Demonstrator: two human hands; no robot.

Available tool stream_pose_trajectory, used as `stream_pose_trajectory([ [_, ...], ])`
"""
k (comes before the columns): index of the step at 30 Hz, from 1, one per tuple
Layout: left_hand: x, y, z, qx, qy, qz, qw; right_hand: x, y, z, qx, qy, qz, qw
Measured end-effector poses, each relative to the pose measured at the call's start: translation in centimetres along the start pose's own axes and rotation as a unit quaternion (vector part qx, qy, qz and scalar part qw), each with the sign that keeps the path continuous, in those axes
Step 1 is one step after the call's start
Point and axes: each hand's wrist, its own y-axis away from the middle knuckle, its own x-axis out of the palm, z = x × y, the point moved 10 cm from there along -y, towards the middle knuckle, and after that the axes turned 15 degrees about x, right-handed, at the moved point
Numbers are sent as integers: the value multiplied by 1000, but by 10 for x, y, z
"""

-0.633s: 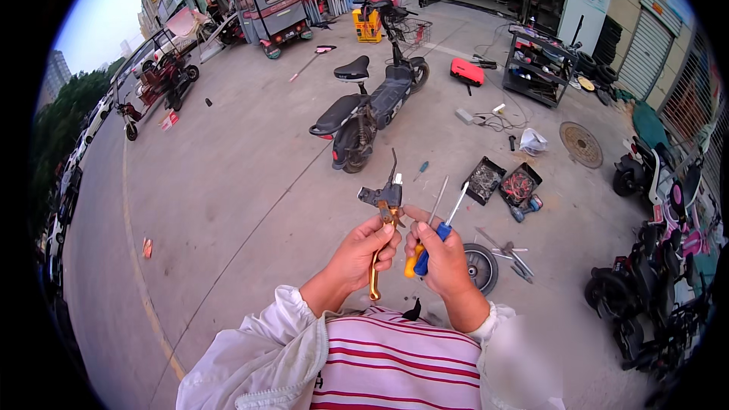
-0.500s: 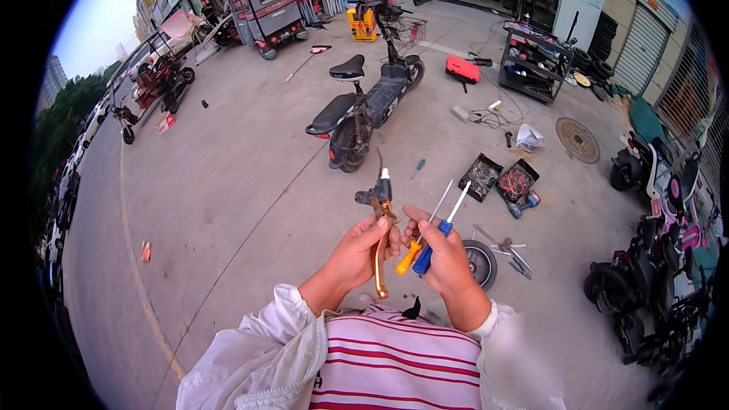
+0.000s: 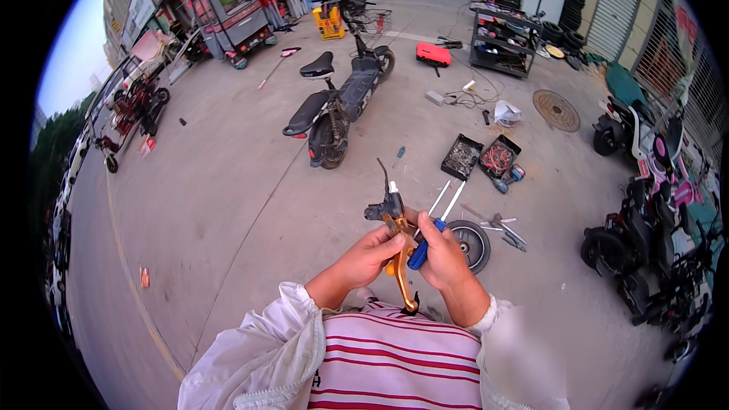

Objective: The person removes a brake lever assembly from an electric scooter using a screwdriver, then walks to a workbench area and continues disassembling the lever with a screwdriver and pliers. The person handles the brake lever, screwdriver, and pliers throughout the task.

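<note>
Head view: a golden brake lever held in front of a striped shirt, above grey pavement
The lever is smooth, shiny, curved metal joined to a dark clamp block, pinched between the closed thumb and fingers of the left hand; the right hand has its fingers curled snugly round a blue-handled screwdriver, with a yellow-handled screwdriver partly hidden beside it. Beyond, a black tray holds small greyish pieces, and a second tray holds reddish ones. The lever's long axis slants slightly from upright, rounded tip pointing down toward the wearer, clamp end away
</note>
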Motion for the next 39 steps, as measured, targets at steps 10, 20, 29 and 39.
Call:
stream_pose_trajectory([
  [10, 39, 9, 33, -86, 28, 83, 992, -74, 112, -16, -102, 20, -287, 952],
  [20, 19, 76, 81, -216, 138, 110, 960, -87, 237, -229, -175, -231, -451, 844],
  [29, -3, 91, 61, -186, 54, 111, 975, -46, 281, -295, -170, -241, -497, 816],
  [39, 85, 89, 55, -132, -37, 179, 974, -43, 285, -213, -174, -129, -442, 871],
])
